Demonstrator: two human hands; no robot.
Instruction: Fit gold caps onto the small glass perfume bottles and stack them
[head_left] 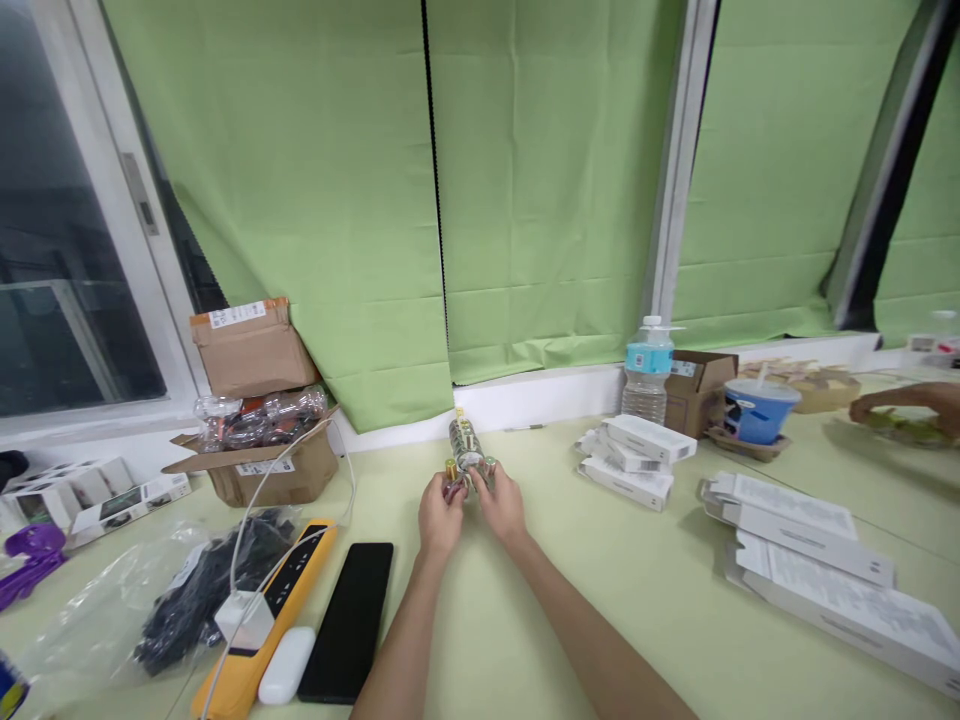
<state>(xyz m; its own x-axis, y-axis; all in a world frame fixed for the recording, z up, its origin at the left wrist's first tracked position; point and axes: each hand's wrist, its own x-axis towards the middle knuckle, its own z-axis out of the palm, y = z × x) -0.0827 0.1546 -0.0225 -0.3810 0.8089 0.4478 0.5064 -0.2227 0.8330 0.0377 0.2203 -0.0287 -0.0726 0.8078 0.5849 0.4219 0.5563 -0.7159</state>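
Note:
In front of me on the pale green table is a small, slim object [466,445] with a dark-and-light pattern and a yellow tip at its far end. My left hand [439,518] is closed at its near left side, fingertips pinching a small piece [451,468] with a gold-coloured top. Closed at the near right side, my right hand [501,508] has its fingers by a small greenish round part [490,465]. Both sets of fingertips nearly meet. They cover the near end, so I cannot tell whether these pieces are joined to the patterned object.
Left of my arms lie a black phone [349,620], a white case [287,664] and an orange power strip [270,610]. An open cardboard box [277,478] stands behind. To the right are white boxes [637,455], a water bottle [646,375], a blue cup [757,410] and another person's hand [915,400].

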